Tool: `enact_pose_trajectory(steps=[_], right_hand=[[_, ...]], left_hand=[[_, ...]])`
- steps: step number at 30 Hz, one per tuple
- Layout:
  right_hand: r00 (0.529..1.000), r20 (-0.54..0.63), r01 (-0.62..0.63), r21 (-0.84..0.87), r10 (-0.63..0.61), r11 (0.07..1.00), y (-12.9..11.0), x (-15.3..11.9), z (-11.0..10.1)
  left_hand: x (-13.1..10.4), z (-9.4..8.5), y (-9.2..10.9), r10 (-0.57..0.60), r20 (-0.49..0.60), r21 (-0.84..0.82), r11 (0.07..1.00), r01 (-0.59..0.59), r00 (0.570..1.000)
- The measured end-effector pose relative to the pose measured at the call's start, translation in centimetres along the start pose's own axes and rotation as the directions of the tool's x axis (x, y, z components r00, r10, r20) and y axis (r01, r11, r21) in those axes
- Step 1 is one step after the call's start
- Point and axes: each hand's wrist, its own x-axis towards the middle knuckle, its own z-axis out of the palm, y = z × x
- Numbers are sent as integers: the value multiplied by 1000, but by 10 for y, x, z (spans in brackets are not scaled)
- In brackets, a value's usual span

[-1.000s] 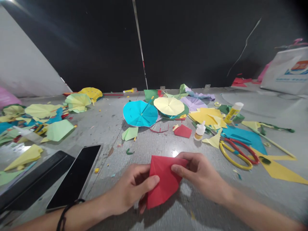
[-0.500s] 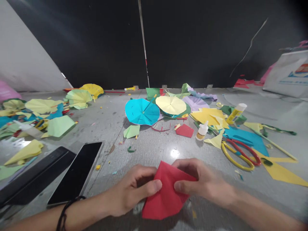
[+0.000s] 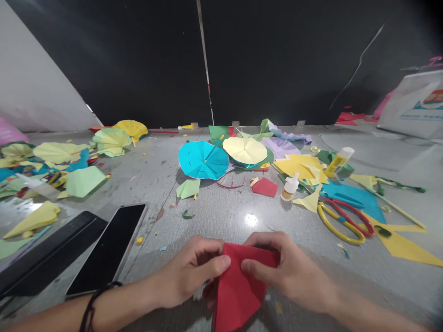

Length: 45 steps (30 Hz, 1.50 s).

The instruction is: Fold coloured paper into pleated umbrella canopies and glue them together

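Between my hands, just above the grey table, is a folded piece of red paper (image 3: 240, 288). My left hand (image 3: 192, 272) pinches its upper left edge, thumb in front and fingers behind. On the upper right side, my right hand (image 3: 282, 265) grips the same paper, its thumb pressed on the front face. The fingers behind the sheet are partly hidden. A second, smaller red paper piece (image 3: 264, 187) lies flat farther back, beside a small white glue bottle (image 3: 290, 188).
Scissors with red and yellow handles (image 3: 341, 230) lie at right, near a glue stick (image 3: 339, 162) and yellow paper (image 3: 301, 167). A phone (image 3: 109, 249) and a black case-like object (image 3: 55, 251) lie left. Blue (image 3: 203, 160) and cream (image 3: 245, 150) paper discs stand behind.
The red paper has turned and tilted lower, its pointed top now a flatter edge and its lower part nearer me. My right hand has shifted slightly left; both hands keep their hold.
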Motion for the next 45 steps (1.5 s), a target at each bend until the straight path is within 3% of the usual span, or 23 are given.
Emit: enact_pose_trajectory(steps=[6,8,10,12,15,23,28,31,33,36,38,39,41,45], right_hand=[[990,-63,117,-100,-124,988,-1,-2,7],[967,-106,211,-184,-232,960,0,-3,10],[901,-141,362,-276,-410,890,3,-4,12],[790,-140,519,-366,-597,772,6,-6,13],[663,-67,627,-495,-746,602,10,-8,10],[609,211,682,-632,-765,369,10,-7,2],[669,252,666,-620,-699,414,5,-7,1],[711,230,667,-521,-664,533,0,-12,-1],[751,129,631,-428,-648,647,-2,-16,-2],[884,-74,427,-276,-462,861,-3,-16,-1],[971,-37,229,-159,-238,960,-2,-12,0],[989,21,147,-108,-146,983,-1,-10,1],[995,88,58,-42,-54,997,1,-5,3],[999,28,37,0,-37,999,2,0,4]], left_hand=[[2,-1,-2,-34,52,-21,999,36,998],[3,-1,-1,-34,69,-61,997,38,997],[5,1,0,-52,52,-134,989,59,997],[6,2,1,-68,23,-201,977,71,997],[8,2,-1,-53,6,-242,969,53,999],[11,-3,-4,6,2,-347,938,-5,1000],[10,-2,-1,31,-21,-361,932,-36,999],[10,-3,-2,40,-61,-345,937,-59,997],[9,-3,-3,47,-78,-337,939,-71,996],[7,-1,-2,50,-76,-317,946,-71,996],[5,2,1,49,-66,-288,955,-66,997],[4,4,3,47,-64,-275,959,-63,997],[3,7,4,37,-53,-261,964,-49,998],[4,9,2,-24,57,-261,965,38,998]])
